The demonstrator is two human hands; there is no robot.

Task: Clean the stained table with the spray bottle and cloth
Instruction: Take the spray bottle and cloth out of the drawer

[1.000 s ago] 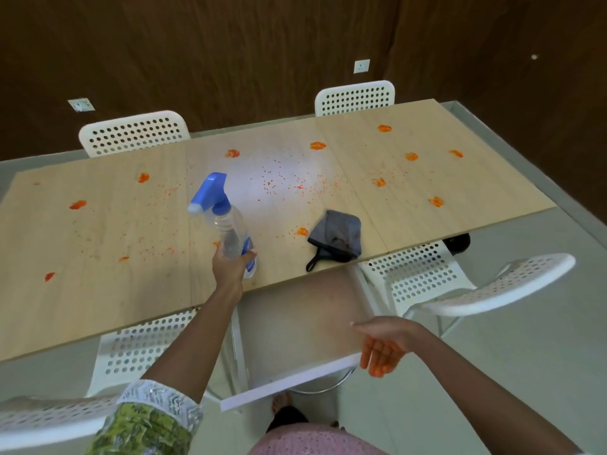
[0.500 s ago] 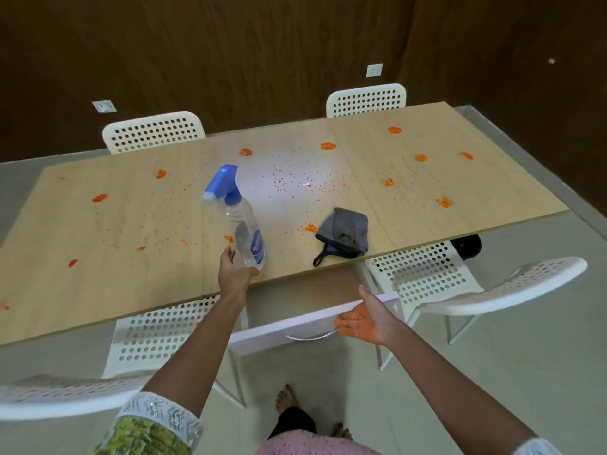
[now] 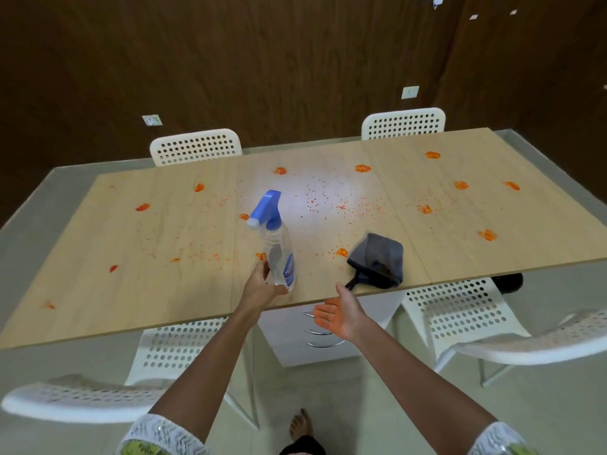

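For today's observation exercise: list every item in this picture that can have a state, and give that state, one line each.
Spray bottle: held tilted in the left hand, above the table.
Right hand: open, palm up, orange-stained, holding nothing.
Cloth: crumpled, lying near the table's front edge, untouched.
Table: dirty, orange blotches and specks all over.
Drawers: shut, under the table.
Chairs: unoccupied.

"What kind of room is this?"
"A meeting or eating room. See the long wooden table point(image 3: 443, 205), white chairs with holes point(image 3: 196, 146), brown wood walls point(image 3: 262, 60), and little white drawers point(image 3: 295, 343) underneath."
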